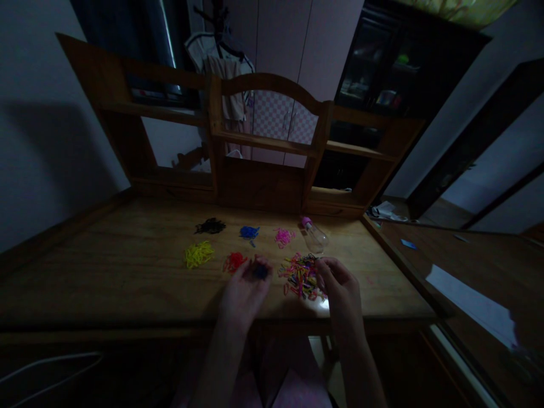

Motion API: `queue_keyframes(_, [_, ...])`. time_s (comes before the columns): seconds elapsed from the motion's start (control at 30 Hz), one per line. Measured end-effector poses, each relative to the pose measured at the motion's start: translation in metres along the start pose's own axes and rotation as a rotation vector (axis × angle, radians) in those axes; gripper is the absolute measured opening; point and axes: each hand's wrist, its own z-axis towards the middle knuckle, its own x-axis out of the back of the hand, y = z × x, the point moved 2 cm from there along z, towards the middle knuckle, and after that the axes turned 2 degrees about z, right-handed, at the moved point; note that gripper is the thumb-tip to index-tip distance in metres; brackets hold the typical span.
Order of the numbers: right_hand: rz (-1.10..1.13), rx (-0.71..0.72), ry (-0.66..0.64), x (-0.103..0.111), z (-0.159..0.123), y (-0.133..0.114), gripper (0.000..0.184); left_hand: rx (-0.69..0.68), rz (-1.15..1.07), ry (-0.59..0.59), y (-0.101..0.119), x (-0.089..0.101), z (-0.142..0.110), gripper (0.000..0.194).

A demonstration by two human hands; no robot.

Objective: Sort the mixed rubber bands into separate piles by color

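My left hand (246, 292), palm up with its fingers curled, cups a small dark clump of rubber bands (260, 271). The thumb and fingers of my right hand (340, 280) are pinched together at the right edge of a mixed pile of coloured rubber bands (301, 277). What they pinch is too small and dark to make out. Just beyond my left hand lies a red heap of bands (235, 262). Further out are separate yellow (199, 254), black (211, 226), blue (249, 232) and pink heaps (284, 237).
A clear bulb-shaped bottle (315, 238) with a pink cap lies behind the mixed pile. Wooden shelving (263, 146) rises along the back of the wooden desk (127, 272). On the right, a lower brown surface holds a white paper strip (471, 303) and a blue card (408, 243).
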Motion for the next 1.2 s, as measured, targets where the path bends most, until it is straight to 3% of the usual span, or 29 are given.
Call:
queue_keyframes(0.1, [-0.024, -0.001, 0.046, 0.013, -0.003, 0.0, 0.025, -0.113, 0.055, -0.01, 0.042, -0.024, 0.015, 0.027])
queue_keyframes(0.23, [0.002, -0.013, 0.09, 0.022, -0.004, 0.001, 0.026, -0.276, 0.382, -0.106, 0.081, -0.055, 0.059, 0.03])
queue_keyframes(0.37, [0.03, -0.036, 0.065, 0.022, -0.008, 0.003, 0.027, -0.417, 0.888, -0.038, 0.09, -0.056, 0.108, 0.044])
queue_keyframes(0.53, [0.014, -0.028, 0.036, 0.022, -0.015, -0.001, 0.028, -0.423, 1.325, -0.134, 0.09, -0.046, 0.136, 0.045])
queue_keyframes(0.67, [0.008, -0.026, 0.044, 0.029, -0.017, -0.004, 0.027, -0.417, 1.591, -0.2, 0.094, -0.043, 0.13, 0.035])
queue_keyframes(0.87, [0.128, -0.062, 0.003, 0.027, -0.014, 0.0, 0.025, -0.24, 1.824, -0.312, 0.078, -0.024, 0.112, 0.031])
queue_keyframes(1.07, [0.293, -0.136, -0.036, 0.017, -0.015, 0.004, 0.027, -0.356, 1.817, -0.35, 0.071, -0.035, 0.108, 0.036])
queue_keyframes(1.2, [0.303, -0.167, -0.047, 0.012, -0.017, 0.01, 0.029, -0.297, 1.643, -0.507, 0.037, -0.053, 0.059, 0.038])
